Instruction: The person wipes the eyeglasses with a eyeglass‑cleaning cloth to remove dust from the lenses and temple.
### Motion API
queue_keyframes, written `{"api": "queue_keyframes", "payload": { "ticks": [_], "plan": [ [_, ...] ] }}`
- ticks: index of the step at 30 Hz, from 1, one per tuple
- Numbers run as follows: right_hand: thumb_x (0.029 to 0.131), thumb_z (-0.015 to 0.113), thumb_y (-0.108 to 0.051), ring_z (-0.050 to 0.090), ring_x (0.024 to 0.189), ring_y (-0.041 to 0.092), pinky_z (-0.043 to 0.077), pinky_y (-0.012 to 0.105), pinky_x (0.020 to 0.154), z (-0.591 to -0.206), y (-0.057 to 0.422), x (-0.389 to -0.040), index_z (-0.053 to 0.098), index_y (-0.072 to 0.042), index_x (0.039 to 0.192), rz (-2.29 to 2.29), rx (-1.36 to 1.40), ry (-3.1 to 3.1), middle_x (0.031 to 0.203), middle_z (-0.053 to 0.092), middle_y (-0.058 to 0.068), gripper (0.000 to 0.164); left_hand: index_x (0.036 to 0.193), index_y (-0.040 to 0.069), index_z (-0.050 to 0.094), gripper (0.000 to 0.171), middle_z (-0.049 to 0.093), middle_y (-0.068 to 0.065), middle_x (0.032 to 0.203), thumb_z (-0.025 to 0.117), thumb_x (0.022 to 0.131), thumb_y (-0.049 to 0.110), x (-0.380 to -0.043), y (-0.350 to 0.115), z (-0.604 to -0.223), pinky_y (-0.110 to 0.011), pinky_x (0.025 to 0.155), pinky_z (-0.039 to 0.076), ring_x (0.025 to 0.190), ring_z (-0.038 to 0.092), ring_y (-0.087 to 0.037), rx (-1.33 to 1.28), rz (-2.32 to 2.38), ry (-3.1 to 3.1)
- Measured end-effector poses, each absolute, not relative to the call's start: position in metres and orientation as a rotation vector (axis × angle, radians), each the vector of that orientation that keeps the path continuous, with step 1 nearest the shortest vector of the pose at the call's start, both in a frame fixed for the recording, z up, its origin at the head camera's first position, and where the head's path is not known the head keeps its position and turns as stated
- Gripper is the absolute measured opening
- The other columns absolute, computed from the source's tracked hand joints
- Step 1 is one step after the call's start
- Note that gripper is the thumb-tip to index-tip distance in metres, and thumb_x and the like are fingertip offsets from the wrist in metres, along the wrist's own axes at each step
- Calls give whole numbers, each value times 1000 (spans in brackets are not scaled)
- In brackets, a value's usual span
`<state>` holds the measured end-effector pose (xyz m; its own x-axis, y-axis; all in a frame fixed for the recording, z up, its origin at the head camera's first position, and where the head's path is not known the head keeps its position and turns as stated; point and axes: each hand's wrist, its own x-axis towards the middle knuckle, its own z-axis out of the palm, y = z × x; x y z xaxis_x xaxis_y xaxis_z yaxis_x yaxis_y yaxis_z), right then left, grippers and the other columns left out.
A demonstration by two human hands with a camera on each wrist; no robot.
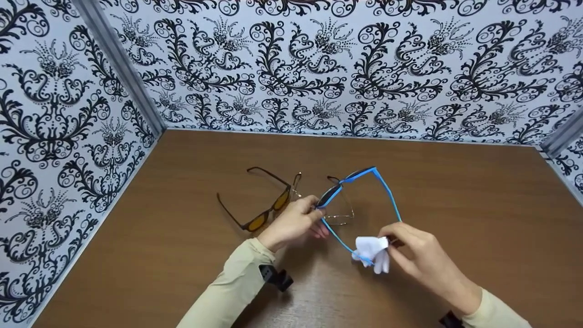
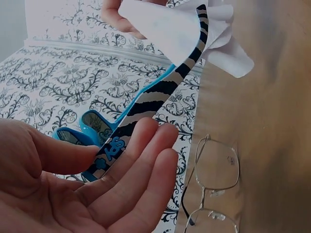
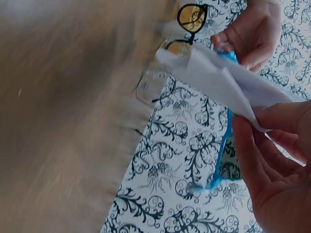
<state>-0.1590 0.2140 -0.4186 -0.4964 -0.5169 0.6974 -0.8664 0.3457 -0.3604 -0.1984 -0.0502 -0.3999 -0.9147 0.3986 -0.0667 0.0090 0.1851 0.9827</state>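
Observation:
My left hand [image 1: 294, 223] pinches a pair of blue sunglasses [image 1: 386, 191] by one temple near the hinge, thumb on one side and fingers on the other. Both temples are spread, and the dark lenses point away from me. In the left wrist view that temple [image 2: 160, 94] has black and pale zebra stripes and blue letters. The right hand [image 1: 423, 255] pinches a white cloth [image 1: 371, 248] between thumb and fingers. Folds of the cloth [image 3: 209, 77] hang around the temple's tip. The other blue temple runs toward the right hand's fingers.
Black-framed glasses [image 1: 244, 226] with amber lenses lie on the brown table [image 1: 182, 273], left of the left hand. Wire-rimmed clear glasses [image 2: 217, 188] lie beyond that hand, partly behind the sunglasses in the head view. Black-and-white patterned walls [image 1: 309, 68] border the table.

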Motion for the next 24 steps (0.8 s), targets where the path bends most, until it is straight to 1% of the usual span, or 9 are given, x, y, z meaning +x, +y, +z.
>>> {"api": "queue_keyframes", "payload": {
  "ticks": [1,3,4,8,11,15,19,24],
  "plan": [
    [81,63,12,62,73,13,51,15,64,-420,212,-158,63,0,96,1022,1214,-2150,88,63,4,19,104,-8,52,11,66,-24,74,47,98,-1,-198,-49,-400,-46,67,57,65,68,-31,389,1787,2159],
    [70,63,22,63,71,14,52,16,62,-424,209,-157,62,0,97,1057,1227,-2148,86,63,6,35,104,-8,52,11,66,-22,73,47,98,-1,-198,-46,-401,-46,66,57,66,68,-33,391,1789,2163],
    [68,63,24,63,70,13,52,16,61,-425,208,-156,62,0,97,1069,1226,-2156,85,63,5,38,104,-9,53,11,66,-22,73,47,98,-1,-198,-45,-401,-45,66,57,66,68,-33,388,1794,2159],
    [69,63,23,63,68,10,52,16,57,-427,202,-153,61,-3,96,1105,1181,-2199,83,64,3,37,104,-10,53,12,65,-25,73,48,98,-1,-197,-39,-402,-46,65,57,63,67,-31,383,1813,2147],
    [72,63,21,63,68,10,53,18,56,-425,196,-151,60,-4,96,1140,1124,-2235,83,65,2,35,103,-10,54,11,65,-29,75,48,98,-1,-196,-34,-402,-47,64,57,62,67,-32,376,1826,2136],
    [74,62,21,65,70,10,54,20,57,-420,187,-149,59,-5,97,1195,1057,-2274,85,66,1,34,104,-10,54,12,65,-32,77,49,98,-1,-193,-28,-400,-45,62,57,64,68,-36,355,1847,2107],
    [76,62,20,65,72,11,55,21,59,-414,179,-152,59,-5,96,1233,991,-2305,86,66,-1,33,108,-11,55,16,66,-27,74,49,98,1,-190,-23,-398,-42,61,57,64,68,-36,324,1867,2076],
    [77,60,21,67,75,13,56,25,59,-409,170,-158,58,-4,95,1317,902,-2317,85,67,-1,31,108,-12,56,17,66,-23,70,49,98,0,-187,-17,-398,-42,59,57,63,68,-36,330,1866,2069]
  ]
}}
